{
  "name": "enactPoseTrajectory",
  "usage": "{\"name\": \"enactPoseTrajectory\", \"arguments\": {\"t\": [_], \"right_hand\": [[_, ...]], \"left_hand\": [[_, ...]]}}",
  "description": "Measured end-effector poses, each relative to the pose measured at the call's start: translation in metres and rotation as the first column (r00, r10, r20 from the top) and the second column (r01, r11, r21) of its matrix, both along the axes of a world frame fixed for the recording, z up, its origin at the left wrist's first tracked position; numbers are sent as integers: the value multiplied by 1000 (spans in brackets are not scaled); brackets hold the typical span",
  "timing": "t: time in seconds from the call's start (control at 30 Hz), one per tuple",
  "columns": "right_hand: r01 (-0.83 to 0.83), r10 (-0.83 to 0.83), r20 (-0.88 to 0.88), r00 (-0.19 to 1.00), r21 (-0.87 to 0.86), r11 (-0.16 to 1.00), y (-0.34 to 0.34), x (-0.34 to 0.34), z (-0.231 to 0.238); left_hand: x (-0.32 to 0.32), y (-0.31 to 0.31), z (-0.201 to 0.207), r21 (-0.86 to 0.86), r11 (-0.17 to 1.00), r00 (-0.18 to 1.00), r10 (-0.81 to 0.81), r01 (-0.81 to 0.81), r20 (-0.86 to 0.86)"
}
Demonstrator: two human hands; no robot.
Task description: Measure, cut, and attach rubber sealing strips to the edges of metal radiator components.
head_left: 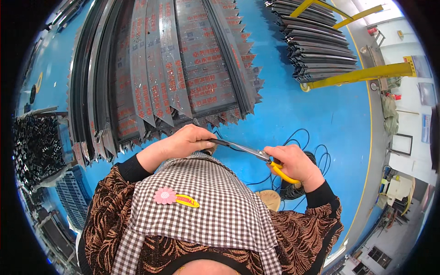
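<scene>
My right hand (297, 164) is closed round the yellow-handled scissors (250, 150), their metal blades pointing left across the front of my apron. The fingers of my left hand (190, 138) pinch a thin black strip (221, 141), whose exact kind is too small to make out. The blade tips meet this strip just beside my left fingertips. Directly beyond my hands lies a large stack of long grey and black metal profiles (201, 68) with mitred, pointed ends and red-printed film on them.
Black cable (324, 158) lies in loops on the blue floor (298, 114) at my right. A yellow-framed rack (362, 77) with more dark profiles (321, 50) stands far right. To the left are a blue plastic crate (73, 197) and a pile of short profile pieces (39, 146).
</scene>
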State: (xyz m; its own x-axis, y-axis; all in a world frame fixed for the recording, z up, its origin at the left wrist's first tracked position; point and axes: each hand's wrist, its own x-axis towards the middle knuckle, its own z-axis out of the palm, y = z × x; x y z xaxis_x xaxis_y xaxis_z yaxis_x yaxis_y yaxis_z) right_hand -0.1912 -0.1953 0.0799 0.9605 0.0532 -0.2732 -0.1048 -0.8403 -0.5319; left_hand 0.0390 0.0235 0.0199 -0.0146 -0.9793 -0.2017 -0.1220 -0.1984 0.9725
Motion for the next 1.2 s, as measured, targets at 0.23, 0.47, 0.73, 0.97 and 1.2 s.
{"name": "enactPoseTrajectory", "arguments": {"t": [0.23, 0.47, 0.73, 0.97, 1.2], "right_hand": [[190, -185, -51, 981, 129, 973, -12, 46, -48], [408, -395, 185, 900, -33, 913, 1, 186, -166], [618, -611, 125, 782, -286, 732, 11, 250, -219], [133, -400, 142, 906, 800, 585, 101, 181, -164], [536, -716, 144, 683, 566, 626, 125, 186, -144]], "left_hand": [[8, 2, -12, 77, 997, 1000, 12, -12, -9], [-3, 28, -23, 203, 966, 930, 218, -162, -295], [0, 66, -19, 259, 921, 756, 386, -290, -529], [26, 70, -33, 192, 753, 584, 621, -629, -523], [70, 53, -73, -144, 816, 774, 577, -560, 260]]}}
